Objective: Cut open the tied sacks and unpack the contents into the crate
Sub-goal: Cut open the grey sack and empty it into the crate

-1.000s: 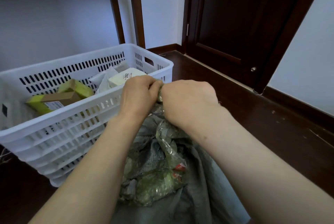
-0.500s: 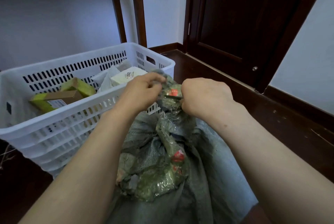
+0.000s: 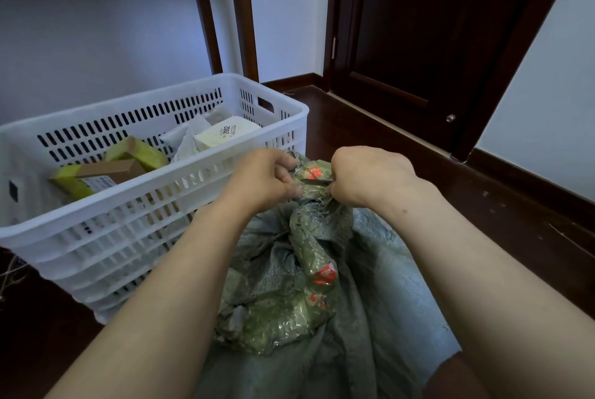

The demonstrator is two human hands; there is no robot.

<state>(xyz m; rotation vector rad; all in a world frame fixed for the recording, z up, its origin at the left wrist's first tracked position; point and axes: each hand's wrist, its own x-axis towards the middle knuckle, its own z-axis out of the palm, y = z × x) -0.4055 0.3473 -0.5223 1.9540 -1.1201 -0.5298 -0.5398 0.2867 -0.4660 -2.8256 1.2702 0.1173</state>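
A grey woven sack (image 3: 380,295) lies on the dark floor in front of me. Its bunched neck (image 3: 310,179) is wrapped in clear tape with red print. My left hand (image 3: 264,179) pinches the left side of that knot. My right hand (image 3: 370,176) is curled round a small blade (image 3: 317,182) whose tip lies across the taped neck. More crumpled tape (image 3: 299,311) trails down the sack. Left of the sack stands the white slotted crate (image 3: 154,205), holding green-and-brown boxes (image 3: 106,167) and a white box (image 3: 225,134).
A dark wooden door (image 3: 428,28) and dark skirting stand at the back right. Two dark wooden posts (image 3: 241,12) rise behind the crate against the pale wall. Dark wooden floor (image 3: 483,205) runs to the right of the sack.
My hands have drawn apart, uncovering the taped neck. The blade in my right hand now shows, lying across the tape. The knot sits slightly higher than before.
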